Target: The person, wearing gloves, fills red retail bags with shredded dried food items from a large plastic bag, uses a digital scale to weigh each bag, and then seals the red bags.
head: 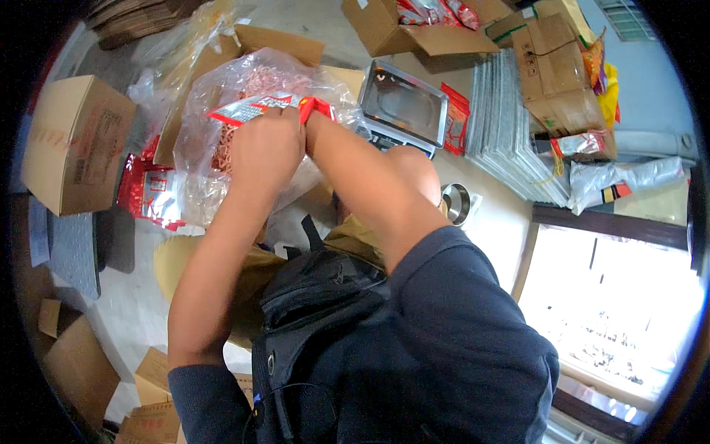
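My left hand [269, 144] is closed on the edge of a red and silver foil pouch [252, 110], above an open carton. My right forearm [366, 177] reaches to the same pouch. The right hand is hidden behind my left hand and the pouch, so its fingers and grip do not show. Below the pouch, a clear plastic liner bag [194, 133] lines the carton and spreads over its sides. Inside it lies a heap of pinkish, shredded food-like pieces [272, 80].
Right of the liner stands a digital scale with a steel tray [405, 102]. Red pouches [456, 119] lie beside it, and more foil pouches [150, 191] at left. A closed carton [77, 144], a steel bowl [456, 204], stacked silvery sheets [502, 127] and an open carton of pouches [388, 33] surround me.
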`<move>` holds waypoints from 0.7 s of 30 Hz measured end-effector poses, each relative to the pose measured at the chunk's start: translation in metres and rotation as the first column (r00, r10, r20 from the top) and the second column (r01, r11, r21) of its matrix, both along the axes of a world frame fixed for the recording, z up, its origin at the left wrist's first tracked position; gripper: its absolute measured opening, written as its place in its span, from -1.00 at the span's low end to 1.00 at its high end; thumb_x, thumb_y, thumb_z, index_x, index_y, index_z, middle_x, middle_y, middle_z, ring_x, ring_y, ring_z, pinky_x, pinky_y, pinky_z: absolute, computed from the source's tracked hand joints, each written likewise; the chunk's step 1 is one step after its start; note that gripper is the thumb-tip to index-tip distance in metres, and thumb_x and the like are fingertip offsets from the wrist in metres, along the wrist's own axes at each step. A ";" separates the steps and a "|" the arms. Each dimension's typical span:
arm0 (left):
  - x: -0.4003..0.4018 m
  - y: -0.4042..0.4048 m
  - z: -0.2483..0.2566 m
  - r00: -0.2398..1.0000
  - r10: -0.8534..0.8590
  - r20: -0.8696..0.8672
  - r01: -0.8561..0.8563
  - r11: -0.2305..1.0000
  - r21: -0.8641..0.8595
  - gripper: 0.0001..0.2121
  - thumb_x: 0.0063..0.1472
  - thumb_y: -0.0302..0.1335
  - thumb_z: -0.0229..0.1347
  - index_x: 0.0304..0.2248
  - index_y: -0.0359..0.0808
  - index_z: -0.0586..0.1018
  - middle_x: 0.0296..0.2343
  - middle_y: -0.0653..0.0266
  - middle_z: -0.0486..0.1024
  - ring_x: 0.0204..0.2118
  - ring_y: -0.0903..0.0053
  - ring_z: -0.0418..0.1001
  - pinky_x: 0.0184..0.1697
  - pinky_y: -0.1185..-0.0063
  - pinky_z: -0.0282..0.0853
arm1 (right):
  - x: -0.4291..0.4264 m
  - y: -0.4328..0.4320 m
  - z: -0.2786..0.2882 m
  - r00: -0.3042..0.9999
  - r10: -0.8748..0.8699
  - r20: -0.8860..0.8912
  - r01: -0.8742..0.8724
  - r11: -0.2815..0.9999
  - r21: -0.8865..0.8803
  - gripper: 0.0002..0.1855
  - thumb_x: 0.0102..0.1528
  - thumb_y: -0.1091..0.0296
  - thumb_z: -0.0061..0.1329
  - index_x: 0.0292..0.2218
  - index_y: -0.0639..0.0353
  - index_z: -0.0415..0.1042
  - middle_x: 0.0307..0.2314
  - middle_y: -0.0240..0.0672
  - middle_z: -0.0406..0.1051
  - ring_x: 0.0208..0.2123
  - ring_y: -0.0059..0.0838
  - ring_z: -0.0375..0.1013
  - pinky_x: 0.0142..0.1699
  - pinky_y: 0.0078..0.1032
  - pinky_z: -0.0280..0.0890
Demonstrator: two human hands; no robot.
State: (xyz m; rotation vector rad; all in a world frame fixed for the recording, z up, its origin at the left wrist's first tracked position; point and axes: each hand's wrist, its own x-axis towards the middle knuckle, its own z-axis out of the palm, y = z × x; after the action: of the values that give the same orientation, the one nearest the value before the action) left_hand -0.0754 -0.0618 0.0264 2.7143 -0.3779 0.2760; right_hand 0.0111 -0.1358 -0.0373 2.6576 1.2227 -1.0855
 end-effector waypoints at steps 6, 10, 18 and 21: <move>0.010 0.019 -0.006 0.994 0.105 -0.021 -0.104 0.994 0.024 -0.82 0.08 -0.34 0.03 -0.50 -0.31 0.47 -0.54 0.05 0.48 -0.51 0.11 0.46 -0.45 0.28 0.37 | -0.004 0.008 -0.005 1.000 -0.019 0.000 0.019 1.000 -0.002 -0.67 -0.03 0.38 -0.20 -0.23 0.26 0.44 -0.27 -0.04 0.43 -0.20 -0.18 0.43 -0.11 -0.37 0.31; 0.009 0.025 -0.005 0.992 0.112 -0.057 -0.108 0.991 0.074 -0.82 0.09 -0.36 0.03 -0.51 -0.31 0.46 -0.53 0.06 0.49 -0.49 0.12 0.46 -0.44 0.30 0.38 | -0.007 0.012 -0.007 1.000 -0.021 -0.001 0.021 1.000 0.001 -0.67 -0.03 0.38 -0.19 -0.23 0.26 0.45 -0.27 -0.06 0.43 -0.20 -0.19 0.43 -0.11 -0.37 0.32; -0.019 0.005 0.001 0.963 -0.136 0.230 0.145 0.989 -0.020 -0.93 -0.06 -0.50 0.02 -0.58 -0.30 0.40 -0.60 0.15 0.43 -0.54 0.28 0.45 -0.48 0.42 0.38 | -0.013 0.006 -0.007 0.999 -0.041 -0.009 0.041 0.999 0.005 -0.68 -0.02 0.37 -0.19 -0.23 0.25 0.45 -0.25 -0.08 0.43 -0.20 -0.20 0.43 -0.11 -0.38 0.32; -0.034 -0.002 0.008 0.948 -0.194 0.253 0.221 0.972 -0.081 -0.93 -0.07 -0.51 0.04 -0.59 -0.30 0.39 -0.60 0.17 0.42 -0.54 0.28 0.45 -0.49 0.43 0.38 | -0.016 0.001 -0.007 0.999 -0.046 -0.014 0.046 0.999 -0.015 -0.68 -0.02 0.36 -0.19 -0.24 0.24 0.46 -0.25 -0.09 0.43 -0.20 -0.20 0.43 -0.11 -0.38 0.32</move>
State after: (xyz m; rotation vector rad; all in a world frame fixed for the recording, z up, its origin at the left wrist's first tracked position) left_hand -0.1090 -0.0634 0.0340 2.5127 -0.6931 0.5546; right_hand -0.0050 -0.1346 -0.0442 2.6848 1.1571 -1.1175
